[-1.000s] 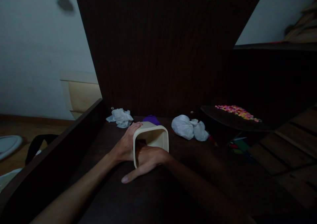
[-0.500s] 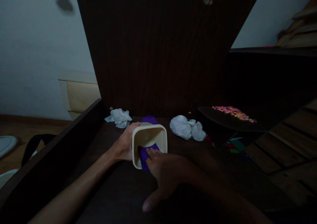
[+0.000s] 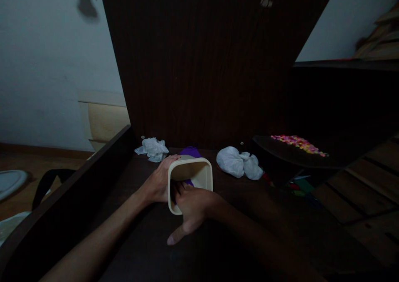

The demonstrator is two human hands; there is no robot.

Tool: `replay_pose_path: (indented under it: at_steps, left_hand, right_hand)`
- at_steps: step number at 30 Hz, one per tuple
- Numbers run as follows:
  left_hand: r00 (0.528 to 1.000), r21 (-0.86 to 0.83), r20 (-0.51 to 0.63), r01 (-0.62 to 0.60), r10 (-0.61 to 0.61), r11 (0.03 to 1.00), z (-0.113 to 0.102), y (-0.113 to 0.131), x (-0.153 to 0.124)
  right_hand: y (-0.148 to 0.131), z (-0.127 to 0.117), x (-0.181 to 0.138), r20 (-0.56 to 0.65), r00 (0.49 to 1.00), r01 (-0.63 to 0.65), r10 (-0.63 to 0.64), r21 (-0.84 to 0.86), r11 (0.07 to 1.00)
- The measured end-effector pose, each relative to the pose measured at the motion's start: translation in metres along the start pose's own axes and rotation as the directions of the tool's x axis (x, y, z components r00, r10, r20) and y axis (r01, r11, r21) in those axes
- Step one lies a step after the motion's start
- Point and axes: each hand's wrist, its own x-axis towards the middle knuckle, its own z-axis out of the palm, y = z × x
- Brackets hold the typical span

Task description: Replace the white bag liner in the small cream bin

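A cream plastic container (image 3: pixel 199 174) lies tipped on its side on the dark wooden surface, its square mouth facing me. My left hand (image 3: pixel 161 180) is closed around its left side. My right hand (image 3: pixel 195 201) reaches into the mouth with its fingers on a purple cloth (image 3: pixel 188 182), pressing it along the inside. The right thumb sticks out below the rim, apart from the cloth, and the fingertips are partly hidden. Behind the container lies another piece of purple fabric (image 3: pixel 190 151), touching or close to it.
White crumpled plastic (image 3: pixel 154 149) lies back left, and tied white plastic bags (image 3: pixel 232 162) sit right of the container. Pink and yellow bits (image 3: pixel 299 144) rest on a dark corner shelf (image 3: pixel 274 155). A raised side board (image 3: pixel 93 169) runs along the left; a tall dark panel (image 3: pixel 199 74) stands behind.
My right hand has gone deeper into the container, taking the purple cloth inward from the rim. The left hand keeps its hold. The whole view has shifted slightly.
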Motion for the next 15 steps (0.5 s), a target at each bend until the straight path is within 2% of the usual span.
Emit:
replay_pose_path:
  at_steps: [3,8,11,15]
  left_hand:
    - [0.999,0.019,-0.004,-0.033,0.033,0.999,-0.001,-0.001,0.001]
    - [0.999,0.020,0.008,-0.036,0.036,0.999,-0.002,0.003,0.006]
    - [1.000,0.011,0.012,-0.024,0.024,1.000,-0.002,0.007,0.009]
    - [0.999,0.020,0.013,-0.037,0.036,0.999,0.000,0.012,0.010]
  right_hand:
    - [-0.006,0.003,-0.030,-0.053,0.998,0.039,-0.037,0.044,0.998]
    - [-0.014,-0.001,-0.071,0.023,0.998,-0.067,0.065,0.120,0.990]
    - [-0.015,-0.002,-0.068,0.052,0.986,-0.164,0.158,0.125,0.979]
    - [-0.007,0.001,-0.034,0.028,0.980,-0.196,0.195,0.053,0.979]
